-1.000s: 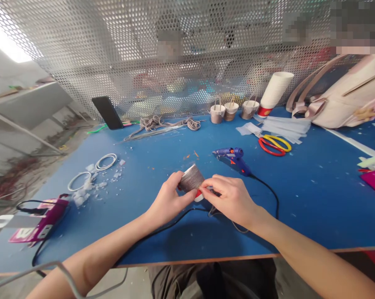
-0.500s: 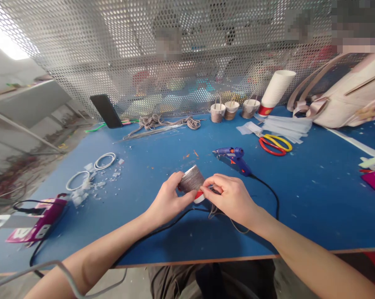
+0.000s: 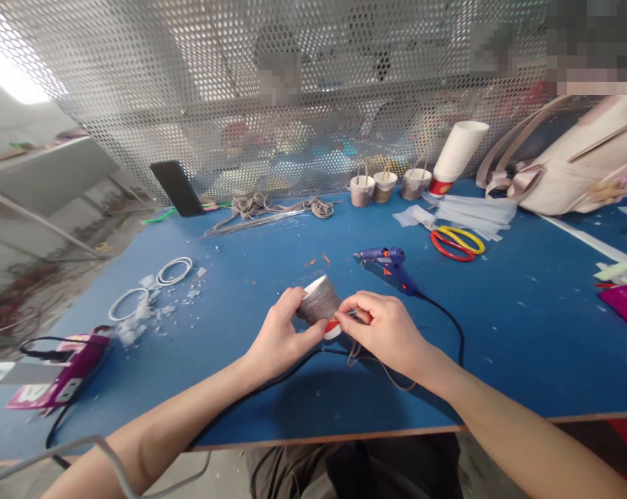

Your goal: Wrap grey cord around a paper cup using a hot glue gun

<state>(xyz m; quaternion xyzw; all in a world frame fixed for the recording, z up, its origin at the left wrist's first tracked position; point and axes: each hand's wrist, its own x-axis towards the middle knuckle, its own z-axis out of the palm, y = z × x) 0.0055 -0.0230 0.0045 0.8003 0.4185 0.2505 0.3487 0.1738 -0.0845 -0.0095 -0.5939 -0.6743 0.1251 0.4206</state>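
A small paper cup (image 3: 320,301) is tilted above the front of the table, its side wrapped in grey-brown cord with a red and white band showing at one end. My left hand (image 3: 286,328) is closed around it, thumb on the near side. With thumb and forefinger, my right hand (image 3: 379,320) pinches the cord (image 3: 353,353) against the cup's right side. From there the loose cord trails down in a loop onto the table. Behind the right hand lies a blue glue gun (image 3: 388,263), apart from both hands.
Scissors (image 3: 455,244) and translucent strips (image 3: 477,213) lie at the right rear. Cord-wrapped cups (image 3: 362,192), stacked paper cups (image 3: 456,156) and cord bundles (image 3: 256,206) stand along the mesh screen (image 3: 199,104). White rings (image 3: 174,271), a phone (image 3: 177,187) and a power strip (image 3: 66,374) are left.
The cup has turned slightly in my left hand, so more of its white inside shows. Both hands keep nearly the same place; the whole view has shifted a little.
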